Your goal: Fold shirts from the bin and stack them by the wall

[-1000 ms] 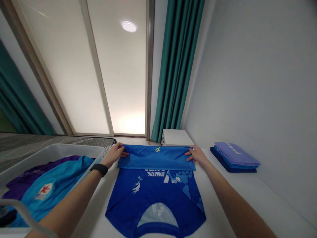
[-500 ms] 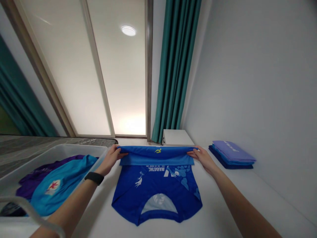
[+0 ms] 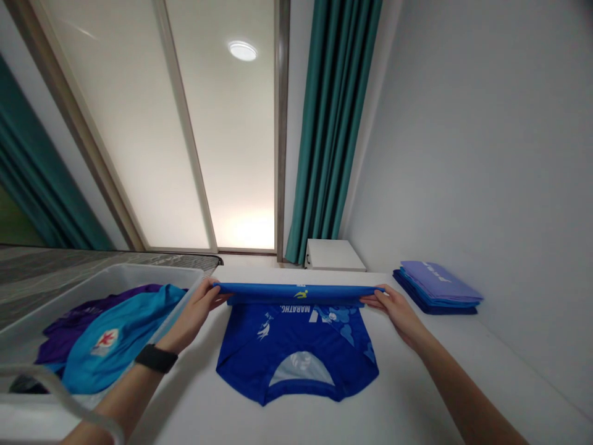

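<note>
A blue sports shirt (image 3: 296,349) with white print lies flat on the white table (image 3: 407,402), collar toward me. Its far hem (image 3: 296,292) is lifted and folded over toward me as a taut band. My left hand (image 3: 197,309) pinches the left end of that band, fingers closed on the fabric. A black wristband sits on that forearm. My right hand (image 3: 393,307) grips the right end in the same way. Both hands hold the fold a little above the shirt.
A translucent plastic bin (image 3: 55,309) at the left holds a light blue shirt (image 3: 111,340) and a purple one (image 3: 69,324). A stack of folded blue and purple garments (image 3: 438,287) lies at the right by the wall. Beyond the table stand a small white cabinet (image 3: 334,254) and teal curtains (image 3: 331,123).
Both hands have lifted the shirt's far hem and drawn it toward me, so the folded band now looks thinner and hangs over the printed text. The view has tilted slightly.
</note>
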Action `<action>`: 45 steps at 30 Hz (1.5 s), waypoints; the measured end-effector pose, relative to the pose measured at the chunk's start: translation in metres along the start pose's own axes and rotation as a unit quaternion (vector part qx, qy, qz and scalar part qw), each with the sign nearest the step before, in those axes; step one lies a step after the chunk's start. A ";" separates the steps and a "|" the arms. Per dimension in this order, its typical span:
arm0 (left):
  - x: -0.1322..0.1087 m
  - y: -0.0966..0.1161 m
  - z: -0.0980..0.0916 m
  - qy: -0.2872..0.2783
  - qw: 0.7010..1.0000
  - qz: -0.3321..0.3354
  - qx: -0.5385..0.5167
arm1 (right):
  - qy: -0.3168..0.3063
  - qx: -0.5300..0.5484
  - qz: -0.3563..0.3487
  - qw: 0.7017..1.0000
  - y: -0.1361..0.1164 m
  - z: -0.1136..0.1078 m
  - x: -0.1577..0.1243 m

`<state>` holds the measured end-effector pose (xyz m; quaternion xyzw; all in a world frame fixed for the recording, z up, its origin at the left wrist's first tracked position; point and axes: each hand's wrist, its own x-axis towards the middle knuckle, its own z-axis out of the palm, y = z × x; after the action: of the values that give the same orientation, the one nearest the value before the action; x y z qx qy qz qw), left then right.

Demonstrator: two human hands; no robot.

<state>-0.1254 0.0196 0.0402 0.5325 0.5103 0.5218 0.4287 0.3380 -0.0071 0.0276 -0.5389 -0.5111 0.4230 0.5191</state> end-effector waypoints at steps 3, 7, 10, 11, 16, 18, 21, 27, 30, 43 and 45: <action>-0.029 -0.006 -0.008 -0.017 1.000 0.000 0.009 | -0.003 -0.081 0.003 0.997 0.015 -0.006 -0.027; -0.056 -0.015 -0.018 -0.074 0.990 0.027 0.116 | -0.022 -0.195 -0.015 0.980 0.032 -0.010 -0.055; -0.064 -0.023 -0.019 -0.081 0.976 0.054 0.194 | -0.007 -0.238 -0.034 0.971 0.038 -0.005 -0.063; -0.064 -0.027 -0.017 -0.080 0.973 0.057 0.207 | 0.005 -0.254 -0.038 0.966 0.040 -0.003 -0.063; -0.064 -0.044 -0.006 -0.081 0.954 0.104 0.270 | 0.038 -0.321 -0.050 0.945 0.054 0.005 -0.063; -0.062 -0.047 -0.004 -0.085 0.946 0.125 0.287 | 0.031 -0.325 -0.043 0.944 0.058 0.005 -0.063; -0.058 -0.045 -0.005 -0.093 0.946 0.130 0.282 | 0.023 -0.318 -0.045 0.947 0.056 0.003 -0.062; -0.053 -0.031 -0.012 -0.080 0.955 0.111 0.265 | 0.023 -0.312 -0.053 0.948 0.045 -0.001 -0.064; -0.060 -0.029 -0.013 -0.106 0.946 0.114 0.283 | 0.019 -0.329 -0.058 0.942 0.050 -0.001 -0.068; -0.053 -0.065 -0.011 -0.128 0.892 0.205 0.381 | -0.008 -0.414 -0.076 0.907 0.057 0.013 -0.062; -0.043 -0.064 -0.010 -0.123 0.898 0.206 0.368 | -0.007 -0.416 -0.070 0.907 0.056 0.016 -0.059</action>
<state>-0.1388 -0.0166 -0.0275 0.8055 0.4882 0.3034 0.1443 0.3214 -0.0599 -0.0339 -0.6654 -0.6810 0.1386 0.2725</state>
